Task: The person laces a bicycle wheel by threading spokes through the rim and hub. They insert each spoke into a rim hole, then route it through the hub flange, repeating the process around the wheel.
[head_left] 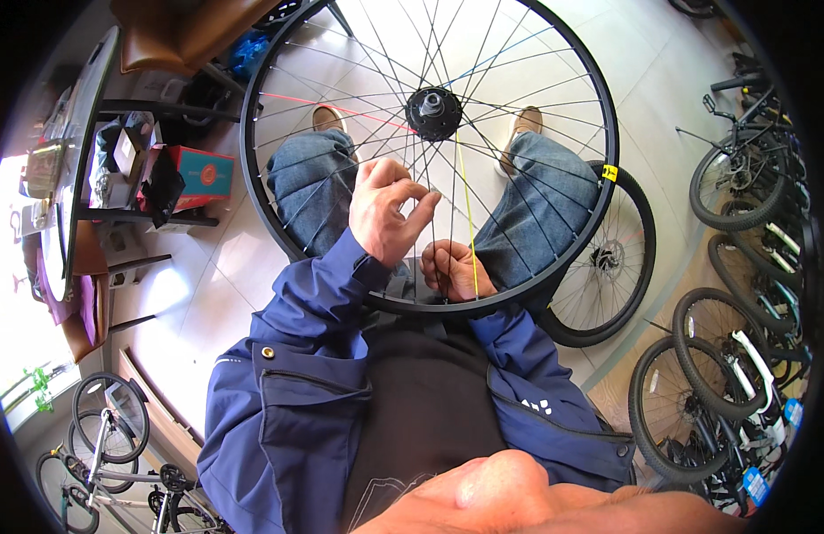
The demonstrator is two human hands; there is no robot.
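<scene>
A black spoked bicycle wheel rim (611, 125) lies over my lap, above my jeans. At its middle sits a dark hub (432, 114). Most spokes are black; one yellow spoke (466, 191), a red spoke (341, 111) and a blue spoke (510, 55) stand out. My left hand (378, 209) pinches thumb and forefinger together beside the black spokes, between hub and near rim; what is in the pinch is too small to tell. Close to the near rim, my right hand (459, 270) has its fingers curled by the spoke ends, and what they grip is hidden.
A second wheel with a tyre (648, 258) rests right of my leg. Several bicycles (688, 383) line the right side. At left stand a glass-topped table (78, 169), a red-and-teal box (203, 176) and a brown chair (176, 36). A white bicycle (105, 485) is at lower left.
</scene>
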